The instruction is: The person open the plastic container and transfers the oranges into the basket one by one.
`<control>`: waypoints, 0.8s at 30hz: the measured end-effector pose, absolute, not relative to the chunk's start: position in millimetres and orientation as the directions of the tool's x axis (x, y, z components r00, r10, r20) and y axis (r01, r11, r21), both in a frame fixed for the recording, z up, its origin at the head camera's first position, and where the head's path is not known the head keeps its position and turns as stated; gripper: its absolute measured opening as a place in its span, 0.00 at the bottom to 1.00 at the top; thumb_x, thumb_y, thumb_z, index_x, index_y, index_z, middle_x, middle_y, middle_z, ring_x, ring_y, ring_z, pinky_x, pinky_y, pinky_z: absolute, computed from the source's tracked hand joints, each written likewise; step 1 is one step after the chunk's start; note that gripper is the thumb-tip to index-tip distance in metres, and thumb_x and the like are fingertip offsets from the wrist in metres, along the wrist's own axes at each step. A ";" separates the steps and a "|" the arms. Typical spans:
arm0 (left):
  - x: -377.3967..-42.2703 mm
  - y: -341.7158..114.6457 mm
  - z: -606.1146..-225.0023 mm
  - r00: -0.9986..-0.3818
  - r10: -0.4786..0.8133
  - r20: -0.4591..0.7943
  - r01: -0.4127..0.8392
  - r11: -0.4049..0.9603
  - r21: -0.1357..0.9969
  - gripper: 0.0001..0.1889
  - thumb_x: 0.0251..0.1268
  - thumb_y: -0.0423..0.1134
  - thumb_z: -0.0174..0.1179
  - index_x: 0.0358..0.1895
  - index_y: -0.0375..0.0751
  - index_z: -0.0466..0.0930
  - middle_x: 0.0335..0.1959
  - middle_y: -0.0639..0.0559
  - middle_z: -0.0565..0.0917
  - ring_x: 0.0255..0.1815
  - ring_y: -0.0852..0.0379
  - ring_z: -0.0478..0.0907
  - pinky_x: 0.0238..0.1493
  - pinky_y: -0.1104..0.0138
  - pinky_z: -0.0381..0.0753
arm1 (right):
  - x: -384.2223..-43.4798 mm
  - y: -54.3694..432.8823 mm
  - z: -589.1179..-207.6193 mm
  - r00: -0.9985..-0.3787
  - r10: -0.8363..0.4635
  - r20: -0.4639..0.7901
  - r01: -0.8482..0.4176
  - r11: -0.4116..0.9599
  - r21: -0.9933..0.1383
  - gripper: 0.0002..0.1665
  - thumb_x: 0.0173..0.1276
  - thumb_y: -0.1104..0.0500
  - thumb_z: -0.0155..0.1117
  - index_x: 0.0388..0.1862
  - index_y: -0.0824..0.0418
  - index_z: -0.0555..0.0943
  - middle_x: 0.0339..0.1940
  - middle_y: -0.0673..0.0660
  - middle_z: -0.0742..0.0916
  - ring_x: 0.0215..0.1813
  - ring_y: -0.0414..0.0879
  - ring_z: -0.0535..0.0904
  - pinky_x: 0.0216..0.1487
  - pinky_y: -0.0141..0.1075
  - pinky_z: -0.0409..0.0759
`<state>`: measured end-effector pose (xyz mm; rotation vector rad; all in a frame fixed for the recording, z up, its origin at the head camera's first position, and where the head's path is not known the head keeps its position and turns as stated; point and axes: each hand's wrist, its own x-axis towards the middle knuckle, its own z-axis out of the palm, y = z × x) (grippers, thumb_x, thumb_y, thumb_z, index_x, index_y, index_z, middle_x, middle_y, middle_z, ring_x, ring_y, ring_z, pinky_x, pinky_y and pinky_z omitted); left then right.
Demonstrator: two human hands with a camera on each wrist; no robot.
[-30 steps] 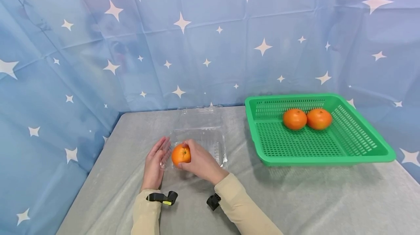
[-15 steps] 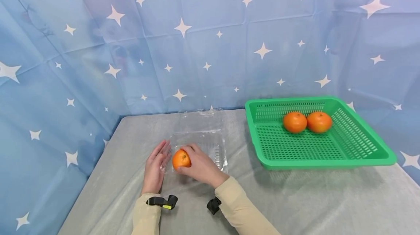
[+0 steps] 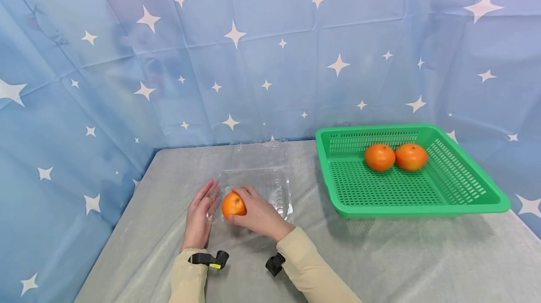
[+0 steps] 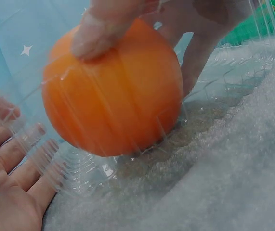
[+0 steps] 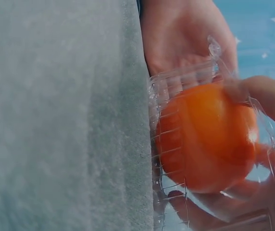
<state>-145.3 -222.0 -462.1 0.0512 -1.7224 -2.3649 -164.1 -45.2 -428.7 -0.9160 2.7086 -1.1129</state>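
Observation:
My right hand [image 3: 258, 213] grips an orange [image 3: 233, 205] from above and the right, inside the near left corner of a clear plastic clamshell box [image 3: 270, 185]. The thumb and fingers curl round the fruit, as the left wrist view also shows, where the orange [image 4: 113, 96] appears through the box's ribbed wall. My left hand [image 3: 200, 214] rests at the outside of the box's left wall, palm toward it and fingers straight. In the right wrist view the left palm [image 5: 185, 38] stands behind the orange [image 5: 209, 139]. The box's lid [image 3: 258, 155] lies folded back toward the curtain.
A green perforated basket [image 3: 422, 210] stands at the right with two oranges [image 3: 379, 157] side by side in it. The grey cloth-covered table [image 3: 380, 256] ends at a blue curtain [image 3: 270, 58] with white stars. Black wrist cameras [image 3: 210, 260] sit on both sleeves.
The head view has tilted slightly, so everything sits a little lower in it. The right hand has turned the orange slightly and keeps its grip. The left hand stays at the box wall.

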 end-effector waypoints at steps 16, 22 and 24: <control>-146.2 -224.0 -460.6 -0.974 -0.197 0.114 0.174 -0.321 0.931 0.26 0.62 0.25 0.36 0.66 0.40 0.57 0.63 0.48 0.65 0.63 0.53 0.62 0.62 0.59 0.59 | -166.3 -46.3 -427.2 -0.850 -0.510 0.131 -0.444 0.561 -0.699 0.47 0.46 0.51 0.71 0.65 0.51 0.60 0.62 0.52 0.67 0.50 0.47 0.73 0.43 0.41 0.74; -146.2 -222.4 -462.7 -0.974 -0.195 0.115 0.174 -0.321 0.931 0.26 0.63 0.25 0.36 0.66 0.40 0.57 0.63 0.48 0.65 0.63 0.52 0.61 0.62 0.59 0.59 | -165.6 -44.0 -427.6 -0.842 -0.523 0.135 -0.453 0.549 -0.702 0.47 0.45 0.54 0.72 0.65 0.51 0.61 0.61 0.51 0.68 0.50 0.45 0.72 0.45 0.40 0.73; -146.2 -221.7 -463.0 -0.973 -0.197 0.119 0.179 -0.319 0.931 0.25 0.63 0.25 0.37 0.65 0.42 0.59 0.63 0.48 0.66 0.63 0.52 0.61 0.62 0.59 0.59 | -165.2 -43.2 -427.7 -0.844 -0.521 0.126 -0.443 0.546 -0.711 0.47 0.46 0.54 0.71 0.65 0.51 0.60 0.59 0.50 0.69 0.48 0.45 0.72 0.43 0.40 0.74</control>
